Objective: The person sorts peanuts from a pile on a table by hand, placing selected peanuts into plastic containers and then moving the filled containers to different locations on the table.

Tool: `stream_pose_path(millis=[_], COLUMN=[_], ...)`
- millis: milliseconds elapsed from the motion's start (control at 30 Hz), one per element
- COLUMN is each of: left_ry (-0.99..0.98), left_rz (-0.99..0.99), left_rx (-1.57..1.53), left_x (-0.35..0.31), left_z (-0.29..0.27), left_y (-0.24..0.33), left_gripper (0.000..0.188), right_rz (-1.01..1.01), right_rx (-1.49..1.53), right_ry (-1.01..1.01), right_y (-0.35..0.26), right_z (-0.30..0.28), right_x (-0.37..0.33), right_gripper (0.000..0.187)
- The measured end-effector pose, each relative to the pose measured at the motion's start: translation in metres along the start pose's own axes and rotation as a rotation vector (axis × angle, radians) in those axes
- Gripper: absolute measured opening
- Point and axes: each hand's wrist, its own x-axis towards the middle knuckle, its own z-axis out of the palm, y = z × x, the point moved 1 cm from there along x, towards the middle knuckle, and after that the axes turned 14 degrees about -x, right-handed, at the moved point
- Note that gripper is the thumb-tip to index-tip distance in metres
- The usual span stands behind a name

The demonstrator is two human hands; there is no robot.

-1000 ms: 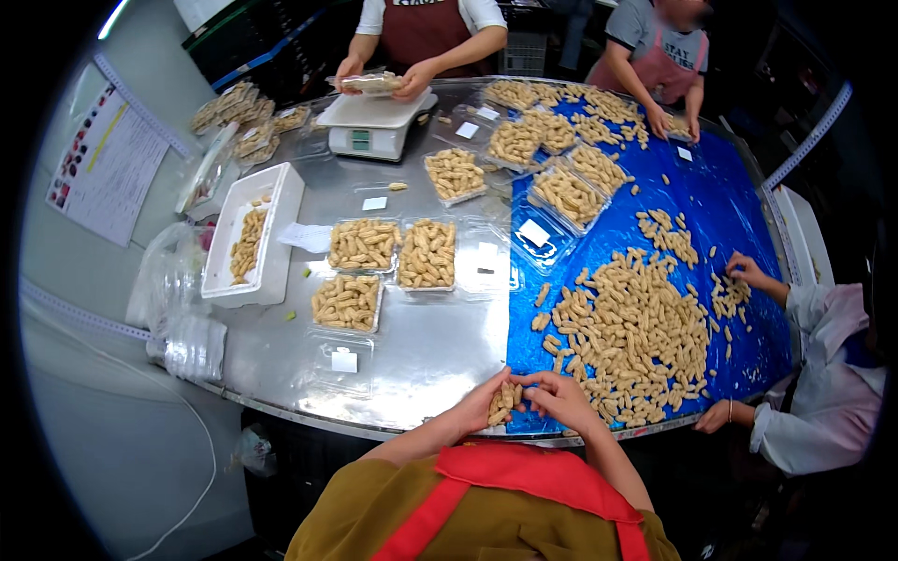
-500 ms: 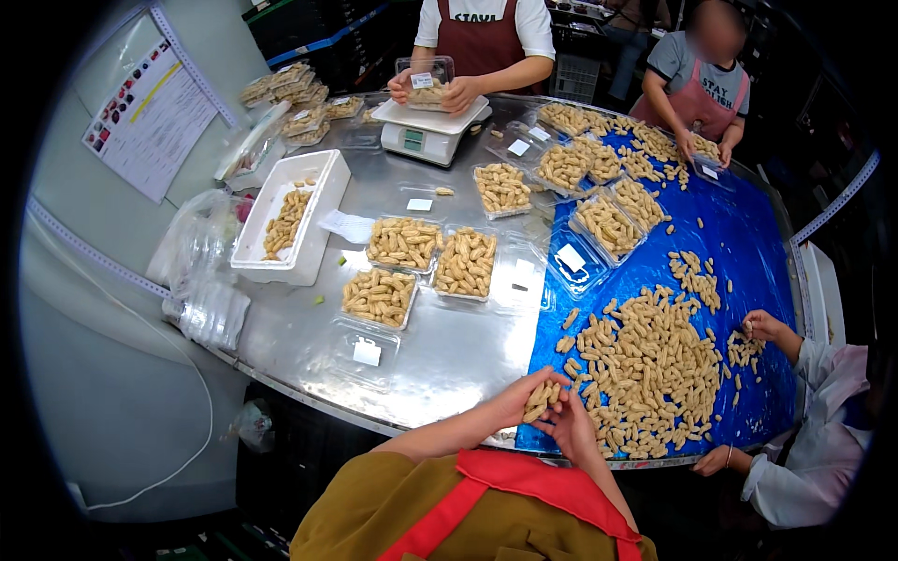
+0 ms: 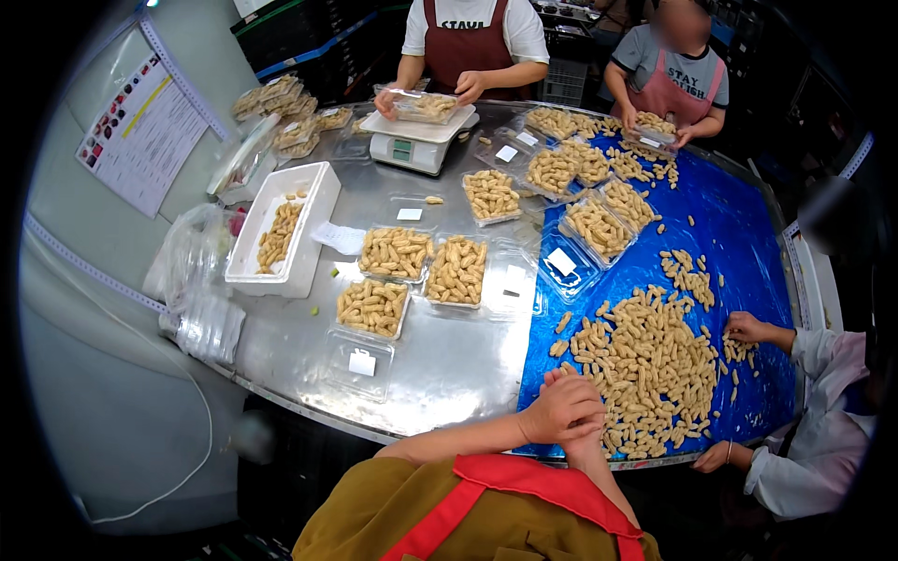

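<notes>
Blue sheet [image 3: 739, 243] still held a big loose peanut pile [image 3: 645, 369], three near trays [image 3: 412, 271] sat full, and both hands [image 3: 564, 411] were clasped together, contents hidden.

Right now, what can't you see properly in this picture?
Head view:
- The person's two hands, left hand and right hand, are clasped together, so anything held inside is hidden.
- The scale screen is too small to make out.
- The empty clear tray has a white slip, too small to tell more.
- The co-worker at the right is cut off by the dark rim.
</notes>
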Motion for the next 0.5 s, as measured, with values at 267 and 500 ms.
stream_pose_path(millis=[267,500], left_ry=[0.207,0.238], left_rz=[0.000,-0.362], left_rx=[-0.007,0.178], left_x=[0.030,0.001], left_z=[-0.023,-0.026], left_y=[0.015,-0.086], left_gripper=[0.031,0.036], right_rz=[0.000,-0.373], right_rx=[0.454,0.387], right_ry=[0.158,0.239], right_y=[-0.020,-0.111], right_z=[-0.034,-0.034], right_x=[0.005,0.003], right_gripper=[0.044,0.038])
